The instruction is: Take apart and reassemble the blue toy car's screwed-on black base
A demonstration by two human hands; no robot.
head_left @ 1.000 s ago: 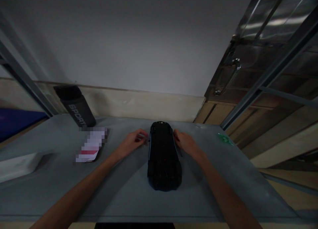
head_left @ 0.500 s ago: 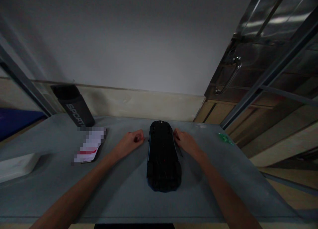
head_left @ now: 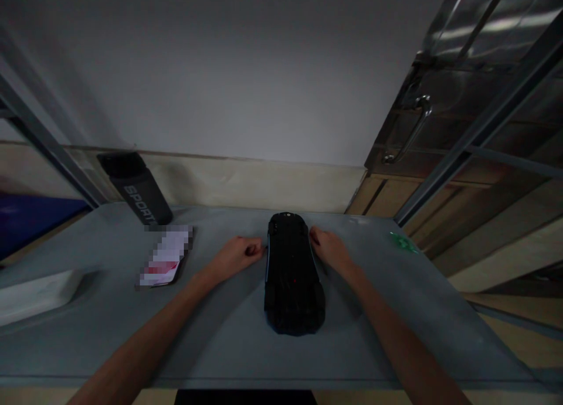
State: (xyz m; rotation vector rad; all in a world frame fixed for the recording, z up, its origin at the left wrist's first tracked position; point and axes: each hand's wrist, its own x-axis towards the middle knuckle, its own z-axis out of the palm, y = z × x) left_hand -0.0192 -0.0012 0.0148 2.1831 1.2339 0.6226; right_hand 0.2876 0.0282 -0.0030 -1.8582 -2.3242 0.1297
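Fingers curled narrow, the left hand and right hand flank a black, elongated car-shaped object on the grey worktop; too dim to tell whether they grip anything.

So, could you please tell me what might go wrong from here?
The black car-shaped object lies between the left hand and the right hand; an uneven push from either side might make it slide. The green item lies close to the right edge of the table, so a wide sweep of the right hand could knock it off.
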